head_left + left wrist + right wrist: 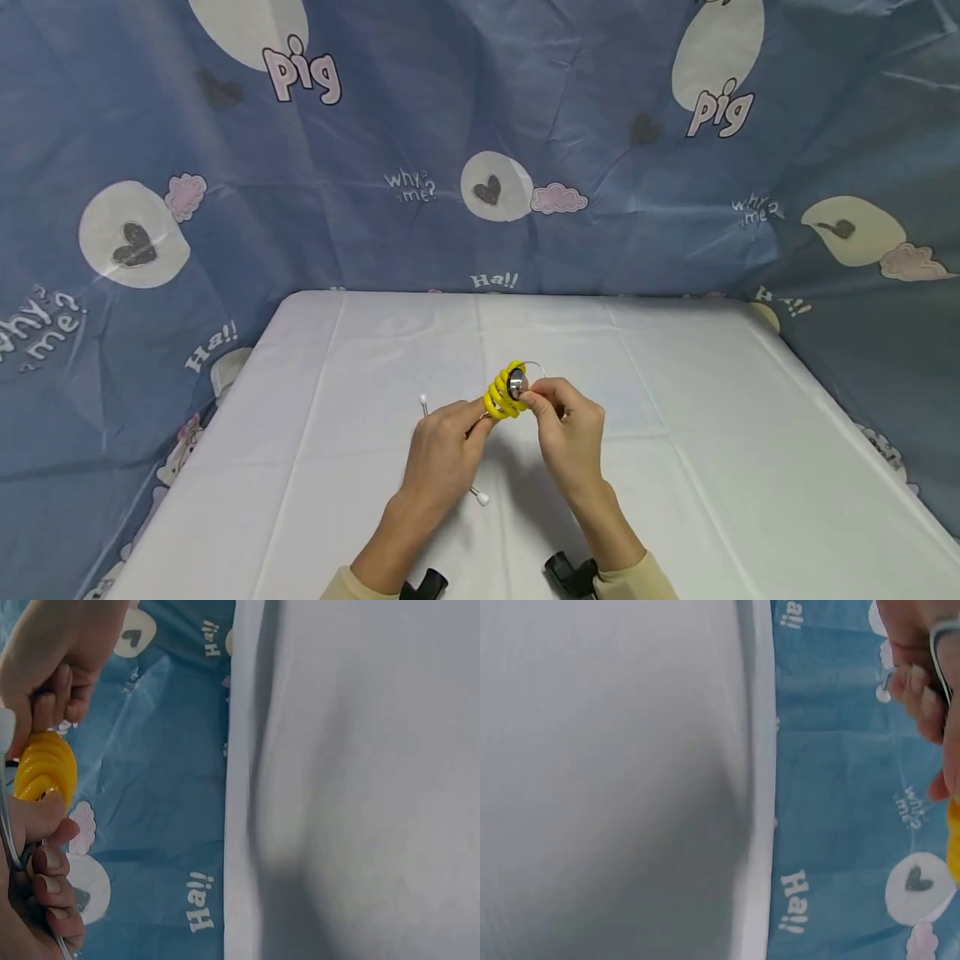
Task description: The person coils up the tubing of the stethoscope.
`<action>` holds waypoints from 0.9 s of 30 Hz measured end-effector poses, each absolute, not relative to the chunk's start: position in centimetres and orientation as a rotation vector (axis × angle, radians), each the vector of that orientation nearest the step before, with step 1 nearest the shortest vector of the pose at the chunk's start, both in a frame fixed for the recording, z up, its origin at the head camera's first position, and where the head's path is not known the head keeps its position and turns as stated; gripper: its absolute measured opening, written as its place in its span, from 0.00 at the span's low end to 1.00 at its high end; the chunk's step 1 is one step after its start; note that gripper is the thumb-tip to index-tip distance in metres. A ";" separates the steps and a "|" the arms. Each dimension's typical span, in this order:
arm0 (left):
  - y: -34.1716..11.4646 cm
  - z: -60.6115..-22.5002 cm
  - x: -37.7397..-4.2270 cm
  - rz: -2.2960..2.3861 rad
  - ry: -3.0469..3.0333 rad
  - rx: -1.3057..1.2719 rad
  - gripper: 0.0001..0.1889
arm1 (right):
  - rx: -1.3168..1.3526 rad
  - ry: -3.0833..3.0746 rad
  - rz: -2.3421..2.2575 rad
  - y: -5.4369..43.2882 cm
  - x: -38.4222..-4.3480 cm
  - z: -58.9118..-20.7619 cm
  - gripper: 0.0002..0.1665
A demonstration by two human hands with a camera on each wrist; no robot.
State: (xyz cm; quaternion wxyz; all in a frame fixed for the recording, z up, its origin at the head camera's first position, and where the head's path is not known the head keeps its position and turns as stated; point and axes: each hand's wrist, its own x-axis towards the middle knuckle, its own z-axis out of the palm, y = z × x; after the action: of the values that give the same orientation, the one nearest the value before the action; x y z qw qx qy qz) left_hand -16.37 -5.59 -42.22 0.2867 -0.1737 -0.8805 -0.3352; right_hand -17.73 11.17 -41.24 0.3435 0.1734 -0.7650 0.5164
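A yellow coil [501, 395] with a round silver end piece [517, 384] is held up over the white table between both hands. My left hand [442, 446] grips the coil's near end. Its curled fingers also hold a thin bent metal rod [9, 836]; white tips [482, 498] stick out on both sides of the hand. At the coil's other end, my right hand [573, 429] pinches at the silver piece with thumb and forefinger. A thin pale loop [536, 364] arches above those fingertips. The fingers hide what exactly they pinch.
A white cloth covers the table [360, 358]. Behind and beside it hangs a blue printed curtain [420, 100]. Black wrist pieces [572, 575] sit at both sleeve cuffs near the front edge.
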 end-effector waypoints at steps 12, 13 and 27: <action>-5.5 -42.4 -16.4 -0.728 -2.309 -0.451 0.07 | 0.438 -2.127 1.239 10.8 -17.9 -40.7 0.19; -5.5 -42.5 -16.4 -0.726 -2.307 -0.455 0.07 | 0.469 -2.123 1.180 10.9 -17.9 -40.8 0.21; -5.0 -42.5 -16.1 -0.690 -2.281 -0.532 0.07 | 0.328 -2.134 1.888 11.7 -17.9 -40.0 0.13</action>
State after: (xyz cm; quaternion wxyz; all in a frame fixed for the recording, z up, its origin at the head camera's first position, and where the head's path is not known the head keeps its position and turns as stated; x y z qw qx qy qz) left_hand -16.09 -5.00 -42.51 0.3427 -0.2048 -0.8775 -0.2655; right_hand -17.86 11.68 -40.05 0.1364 0.1133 -0.7370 0.6522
